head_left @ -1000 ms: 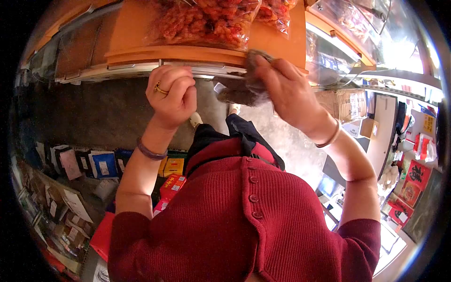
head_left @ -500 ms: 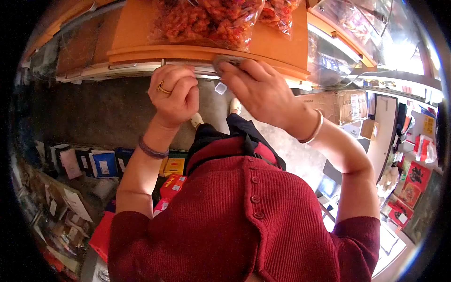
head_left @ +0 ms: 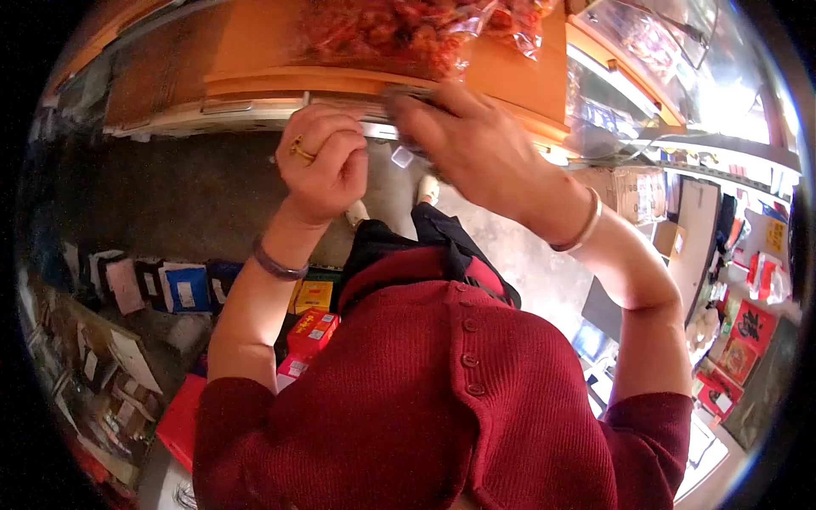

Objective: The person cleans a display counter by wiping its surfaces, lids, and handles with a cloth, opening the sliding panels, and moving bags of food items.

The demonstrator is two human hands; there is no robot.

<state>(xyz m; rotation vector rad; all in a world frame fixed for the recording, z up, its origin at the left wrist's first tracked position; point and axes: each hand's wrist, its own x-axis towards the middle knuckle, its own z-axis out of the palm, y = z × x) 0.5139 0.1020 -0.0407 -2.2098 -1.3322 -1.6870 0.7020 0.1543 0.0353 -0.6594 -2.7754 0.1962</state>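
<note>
My left hand [head_left: 321, 166] is curled into a fist with a gold ring on one finger, just in front of the wooden counter's edge [head_left: 263, 82]. Whatever its fingers may hold is hidden. To its right, my right hand [head_left: 480, 157] is bent round a dark grey, rounded object [head_left: 406, 95], blurred by motion, whose kind I cannot make out. Beyond the hands, clear plastic bags of reddish, lumpy food [head_left: 382, 34] lie on the counter. A small translucent square piece [head_left: 402, 156] shows between the hands, lower down.
Below the counter are a grey floor [head_left: 212, 187] and my shoes [head_left: 428, 189]. A cardboard box [head_left: 633, 194] stands to the right, near a glass case [head_left: 646, 51]. Red boxes [head_left: 313, 331] and a blue packet [head_left: 188, 290] sit at the lower left.
My right hand has shifted slightly and is more blurred, with the grey object still in it. My left hand is a little lower and further right. The view has tilted slightly.
</note>
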